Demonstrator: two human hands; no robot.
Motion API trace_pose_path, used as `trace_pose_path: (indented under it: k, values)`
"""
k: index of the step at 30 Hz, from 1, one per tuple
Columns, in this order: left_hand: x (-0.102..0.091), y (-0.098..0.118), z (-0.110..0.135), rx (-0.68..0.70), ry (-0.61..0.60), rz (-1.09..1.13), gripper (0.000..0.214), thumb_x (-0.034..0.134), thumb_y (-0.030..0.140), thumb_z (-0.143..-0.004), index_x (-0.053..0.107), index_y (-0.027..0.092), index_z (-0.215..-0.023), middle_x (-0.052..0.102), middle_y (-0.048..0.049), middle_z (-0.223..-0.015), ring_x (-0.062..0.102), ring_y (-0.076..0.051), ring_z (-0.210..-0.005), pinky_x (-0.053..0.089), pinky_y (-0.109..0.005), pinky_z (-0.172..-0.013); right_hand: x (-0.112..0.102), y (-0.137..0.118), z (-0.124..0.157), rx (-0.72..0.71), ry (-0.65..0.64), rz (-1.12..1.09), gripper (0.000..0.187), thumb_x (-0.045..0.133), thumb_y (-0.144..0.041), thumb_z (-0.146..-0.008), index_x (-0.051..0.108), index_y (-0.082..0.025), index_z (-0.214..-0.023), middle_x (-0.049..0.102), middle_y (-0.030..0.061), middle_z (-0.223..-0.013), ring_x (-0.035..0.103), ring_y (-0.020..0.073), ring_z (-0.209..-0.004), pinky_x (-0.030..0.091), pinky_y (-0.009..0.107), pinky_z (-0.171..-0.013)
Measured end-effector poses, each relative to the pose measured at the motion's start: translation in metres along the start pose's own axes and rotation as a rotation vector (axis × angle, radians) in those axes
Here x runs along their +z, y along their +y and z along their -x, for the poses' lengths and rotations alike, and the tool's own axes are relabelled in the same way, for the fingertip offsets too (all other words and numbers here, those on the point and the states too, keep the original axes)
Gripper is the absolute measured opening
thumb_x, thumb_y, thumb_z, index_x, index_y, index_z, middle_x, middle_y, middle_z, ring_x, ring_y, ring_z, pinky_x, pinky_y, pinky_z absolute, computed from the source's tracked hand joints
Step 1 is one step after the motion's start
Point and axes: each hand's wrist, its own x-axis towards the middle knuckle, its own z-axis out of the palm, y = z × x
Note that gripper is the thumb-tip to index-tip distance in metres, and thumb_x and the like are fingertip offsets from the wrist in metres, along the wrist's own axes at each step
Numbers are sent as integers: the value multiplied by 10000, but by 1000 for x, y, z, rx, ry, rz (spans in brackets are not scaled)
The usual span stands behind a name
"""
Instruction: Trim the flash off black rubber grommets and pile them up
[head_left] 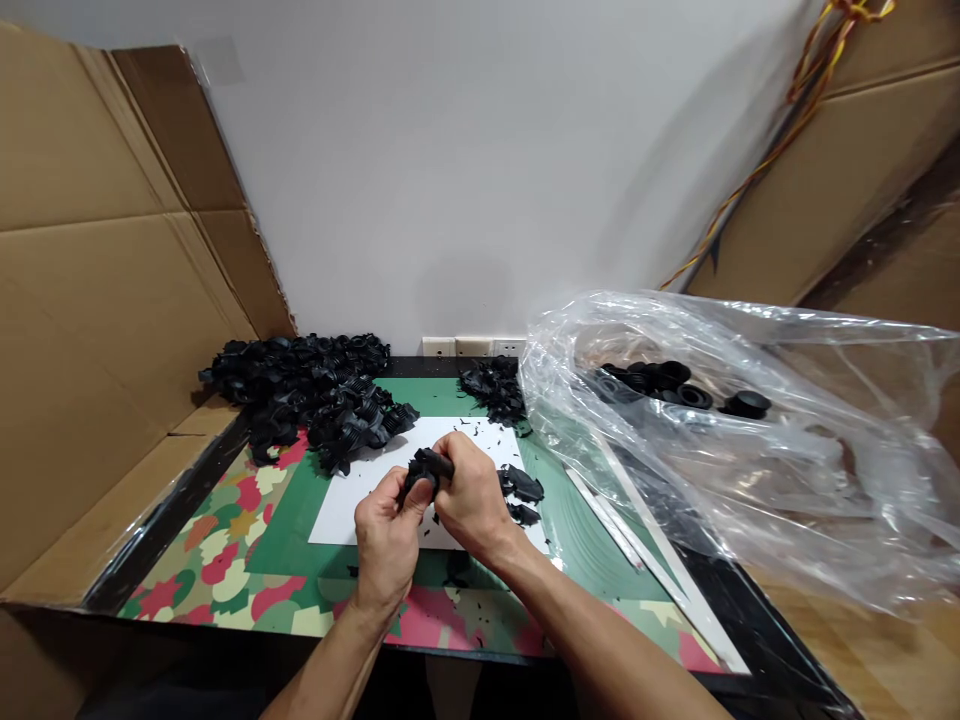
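Observation:
My left hand (386,530) and my right hand (469,495) meet over a white sheet (341,505) at the middle of the table. Both are closed on one black rubber part (424,468), which sticks out above my fingers. Left of it, at the back of the table, lies a big heap of black rubber parts (304,390). A smaller pile of black scraps (495,388) sits at the back centre. A few black pieces (521,487) rest on the sheet just right of my right hand.
A clear plastic bag (750,440) with several round black parts (675,385) fills the right side. The table has a green and camouflage cover (225,550). Cardboard panels (90,300) stand at the left and right. White strips (622,520) lie under the bag's edge.

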Motion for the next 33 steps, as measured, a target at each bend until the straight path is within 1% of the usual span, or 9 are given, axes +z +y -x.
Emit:
trace_pose_path:
  k: [5,8,11,13,16,20,24,28,33]
  values:
    - [-3,3,-3,-115,54,164,415,741,519,-643,563,148,-592,391,52,-514,304,-81,-509,246,-217,-470,-12,-8,6,-34,-79,-273,144,460,-205,-800,519,-200,-668,539,11,-655,506,146,-607,398,250,-569]
    - [-7,2,-2,-120,18,166,460,741,557,-624,546,145,-562,384,53,-499,286,-77,-500,223,-219,-466,-17,-10,6,126,-148,-416,168,572,-317,-767,560,-190,-657,545,1,-635,504,145,-586,395,252,-541]
    - [-12,2,-2,-97,-67,109,463,722,568,-641,538,152,-552,383,50,-500,298,-85,-505,228,-224,-475,-21,-6,5,254,-219,-469,168,597,-301,-728,541,-190,-615,526,-18,-569,479,134,-530,358,241,-494]
    - [-16,5,-4,-74,-151,46,437,727,549,-642,557,153,-562,391,46,-515,317,-96,-521,244,-227,-487,-24,-4,6,196,-259,-355,146,582,-215,-715,507,-193,-591,536,-19,-561,480,131,-530,337,233,-501]
    - [-22,11,-7,-53,-283,-98,361,738,462,-657,572,153,-566,426,34,-561,361,-111,-556,278,-229,-517,-32,-3,10,-6,-345,5,118,530,-74,-677,515,-189,-659,583,-4,-615,484,131,-537,275,233,-499]
    - [-27,20,-7,-50,-355,-210,319,655,406,-749,557,157,-575,445,21,-611,395,-124,-593,307,-229,-547,-45,-9,18,-246,-448,438,160,465,-43,-730,518,-180,-793,570,1,-609,440,139,-447,137,273,-457]
    - [-22,26,-1,-62,-339,-161,304,615,408,-778,548,158,-619,432,20,-623,379,-124,-603,309,-228,-552,-47,-14,23,-428,-352,595,180,422,-21,-746,479,-190,-772,553,11,-618,489,153,-441,109,283,-455]
    - [-10,27,4,-148,-212,-47,321,620,429,-755,518,159,-617,398,29,-592,331,-112,-570,279,-224,-517,-39,-16,18,-365,-248,624,139,426,-82,-809,463,-193,-734,560,22,-618,507,150,-435,103,275,-444]
    - [-4,28,4,-109,-105,-10,149,622,231,-662,511,167,-586,388,42,-564,313,-106,-563,270,-215,-514,-44,-17,5,-124,-458,518,85,480,-116,-826,491,-193,-791,616,13,-653,484,132,-467,113,270,-458]
